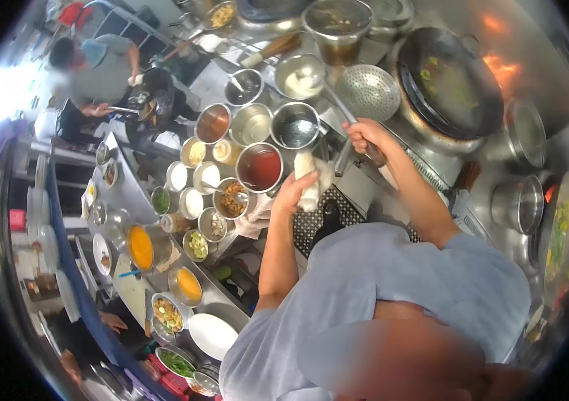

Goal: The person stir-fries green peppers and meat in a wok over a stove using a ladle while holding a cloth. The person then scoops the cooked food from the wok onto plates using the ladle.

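Observation:
My right hand (370, 139) is closed around the handle of a long metal ladle (343, 105). The ladle's head reaches into a steel pot (283, 62) with something pale in it. My left hand (296, 192) grips a folded white cloth (306, 179), held upright in front of my body. Just beyond the cloth stands a steel pot of dark liquid (296, 127). To its left is a pot of red liquid (260, 167). A perforated strainer (367, 92) lies right of the ladle. Farther right, a black wok (450, 83) holds green pieces and sits on the stove.
Flames (501, 70) flare behind the wok. Several containers of ingredients crowd the left counter, including an orange-filled pot (141, 247) and a white oval plate (213, 336). A co-worker (104, 70) handles another wok (157, 100) at upper left. Another person's hand (113, 322) shows at lower left.

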Demonstrator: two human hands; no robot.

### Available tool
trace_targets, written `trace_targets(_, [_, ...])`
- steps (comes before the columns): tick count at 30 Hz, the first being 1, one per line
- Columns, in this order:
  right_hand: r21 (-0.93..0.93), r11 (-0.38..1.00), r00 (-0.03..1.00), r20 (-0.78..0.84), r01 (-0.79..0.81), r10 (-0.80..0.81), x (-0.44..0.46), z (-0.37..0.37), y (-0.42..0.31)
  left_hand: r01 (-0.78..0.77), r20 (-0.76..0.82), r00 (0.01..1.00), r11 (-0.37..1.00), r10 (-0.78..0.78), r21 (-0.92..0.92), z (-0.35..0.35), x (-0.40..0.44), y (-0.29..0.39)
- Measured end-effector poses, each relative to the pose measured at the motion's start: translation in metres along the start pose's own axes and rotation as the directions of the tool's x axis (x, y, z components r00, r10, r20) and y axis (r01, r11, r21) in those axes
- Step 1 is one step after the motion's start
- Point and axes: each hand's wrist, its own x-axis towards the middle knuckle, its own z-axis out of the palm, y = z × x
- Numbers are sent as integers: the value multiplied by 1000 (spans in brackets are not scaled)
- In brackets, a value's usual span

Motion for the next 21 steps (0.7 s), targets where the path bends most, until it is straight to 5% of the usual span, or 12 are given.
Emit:
trace_targets(3, [-31,999,999,24,44,-44,-4,1,-5,-53,-18,998,978,57,201,11,24,58])
trace_targets(5, [-64,996,998,-3,64,-64,-14,6,-11,-170,139,979,972,147,164,25,38,88])
trace_targets(8, [-110,992,998,-8,56,-57,-25,2,-20,-230,130,970,951,207,205,39,53,80])
trace_targets(10, [-123,990,998,16,61,-59,-23,-9,-18,-287,-3,958,956,287,-53,51,67,38])
trace_targets(11, [-146,986,997,39,78,-73,-20,-13,-22,-221,-132,972,948,194,-231,74,61,24])
trace_targets(13, [-127,988,995,59,88,-81,-23,-19,-27,-165,-118,986,846,122,-508,96,75,-17])
trace_targets(17, [-103,986,987,107,130,-119,-33,-37,-34,-56,-66,997,948,37,-314,120,99,-54])
trace_targets(19, [124,990,970,226,60,-87,-45,-49,-35,14,107,994,946,22,-323,131,120,-62])
trace_targets(21, [347,933,954,236,94,-184,-76,-60,-31,62,93,995,969,-41,-237,151,127,-71])
